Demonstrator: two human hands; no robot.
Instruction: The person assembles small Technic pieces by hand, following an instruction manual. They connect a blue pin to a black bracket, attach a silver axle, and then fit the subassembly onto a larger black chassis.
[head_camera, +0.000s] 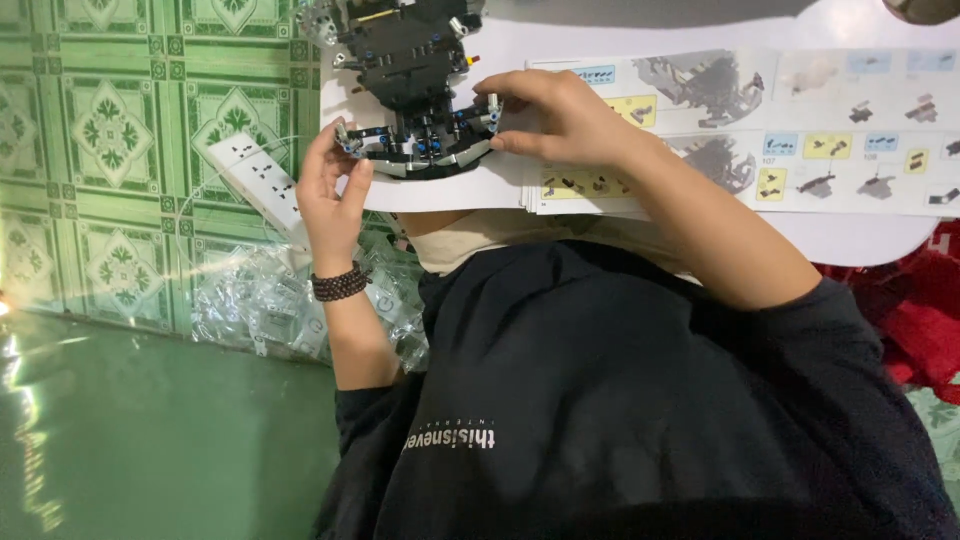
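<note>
Table (860, 235): white, model at its left edge, booklet (790, 130) fills the right part | model (410, 80): black brick build, between both hands | left hand (330, 190) clamped on its left end | right hand (560, 115) pinches its right end.

Left hand (332, 190) and right hand (560, 115) grip a black brick model (410, 70) beside an instruction booklet (800, 130).

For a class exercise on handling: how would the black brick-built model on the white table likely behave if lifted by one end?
The black brick-built model looks rigid but probably fragile: many small clipped-on parts could pop off. Both the left hand and right hand hold its curved end, suggesting it wants support.
</note>
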